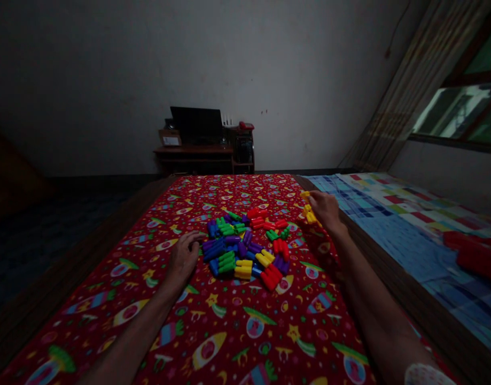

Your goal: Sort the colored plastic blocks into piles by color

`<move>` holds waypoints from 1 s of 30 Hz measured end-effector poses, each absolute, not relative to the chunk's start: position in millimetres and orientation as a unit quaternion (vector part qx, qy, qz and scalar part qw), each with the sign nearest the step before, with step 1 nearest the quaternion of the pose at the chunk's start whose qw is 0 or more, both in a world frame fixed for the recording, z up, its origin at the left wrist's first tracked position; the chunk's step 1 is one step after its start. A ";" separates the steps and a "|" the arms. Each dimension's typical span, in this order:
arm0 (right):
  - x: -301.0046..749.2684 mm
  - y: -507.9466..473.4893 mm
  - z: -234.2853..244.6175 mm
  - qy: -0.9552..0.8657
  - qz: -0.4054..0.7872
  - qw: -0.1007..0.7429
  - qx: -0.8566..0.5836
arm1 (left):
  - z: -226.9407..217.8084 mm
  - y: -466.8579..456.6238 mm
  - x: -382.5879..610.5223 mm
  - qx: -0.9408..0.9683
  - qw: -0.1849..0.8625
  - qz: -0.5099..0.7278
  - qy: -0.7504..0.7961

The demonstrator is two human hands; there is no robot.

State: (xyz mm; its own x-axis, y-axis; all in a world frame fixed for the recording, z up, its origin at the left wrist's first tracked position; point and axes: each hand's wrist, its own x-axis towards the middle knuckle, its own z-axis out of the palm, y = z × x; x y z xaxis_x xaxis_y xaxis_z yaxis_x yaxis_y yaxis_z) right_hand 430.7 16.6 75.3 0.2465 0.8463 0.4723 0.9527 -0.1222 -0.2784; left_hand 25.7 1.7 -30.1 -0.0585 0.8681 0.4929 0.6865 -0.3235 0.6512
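A pile of plastic toy building blocks in blue, green, purple, yellow and red lies on a red patterned cloth [213,331]. My left hand [184,255] rests at the pile's left edge, holding nothing, its fingers loosely stretched toward a blue block [215,249]. On the far right of the cloth, my right hand [326,208] pinches a yellow block [305,194] between thumb and fingers. Just below it are more yellow blocks [310,215], apart from the pile. Red blocks [271,277] lie at the pile's front and far side.
Past the cloth's far end stands a low wooden desk [193,151] with a dark monitor [197,124] and a cardboard box [170,138]. To the right is a bed surface with a blue checked sheet [393,235] and a red bundle [475,256]. A curtain [405,85] hangs by the window.
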 end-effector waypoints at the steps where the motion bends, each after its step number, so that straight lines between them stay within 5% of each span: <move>1: 445.6 16.8 72.5 -0.575 -0.103 0.265 -0.767 | -29.8 1.6 25.7 0.680 0.102 0.448 0.571; 10: 492.4 13.7 41.7 -0.563 -0.005 0.227 -0.795 | -28.0 1.7 25.1 0.680 0.095 0.444 0.575; 16: 472.3 17.8 63.7 -0.540 -0.082 0.292 -0.785 | -30.0 3.4 24.3 0.674 0.097 0.445 0.581; 20: 406.2 9.0 85.6 -0.667 0.008 0.340 -0.662 | -30.1 3.5 25.0 0.679 0.105 0.441 0.577; 24: 327.0 -29.0 93.4 -0.880 0.193 0.164 -0.402 | -30.7 3.0 26.1 0.675 0.099 0.450 0.576; 27: 291.6 -63.7 77.5 -0.933 0.134 0.036 -0.331 | -32.1 3.7 26.6 0.677 0.097 0.448 0.576; 30: 278.1 -83.8 49.6 -0.943 0.016 0.058 -0.327 | -33.3 4.6 27.0 0.674 0.095 0.453 0.576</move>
